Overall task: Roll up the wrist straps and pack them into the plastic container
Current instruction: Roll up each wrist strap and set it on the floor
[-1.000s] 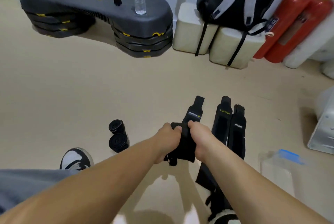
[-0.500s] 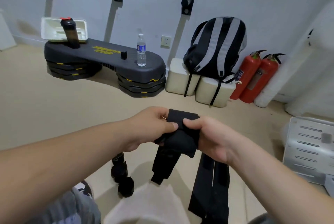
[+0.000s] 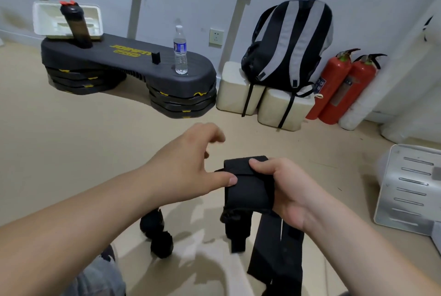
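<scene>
One part-rolled strap (image 3: 245, 190) hangs above the floor (image 3: 71, 140), right hand (image 3: 286, 190) clamped round it, left hand (image 3: 188, 164) spread, thumb touching its edge; two rolls (image 3: 155, 231) and two flat straps (image 3: 274, 260) lie below, partly hidden.

A black wrist strap (image 3: 245, 190) is held half rolled, its tail hanging. Two rolled straps (image 3: 162, 244) lie left of it, and flat straps (image 3: 276, 260) lie below it to the right.

Bare floor (image 3: 95, 143) lies open out to the black step platform (image 3: 133, 62). Two rolled straps (image 3: 162, 244) sit low left. Flat straps (image 3: 276, 260) and a metal panel (image 3: 410, 190) crowd the right.
</scene>
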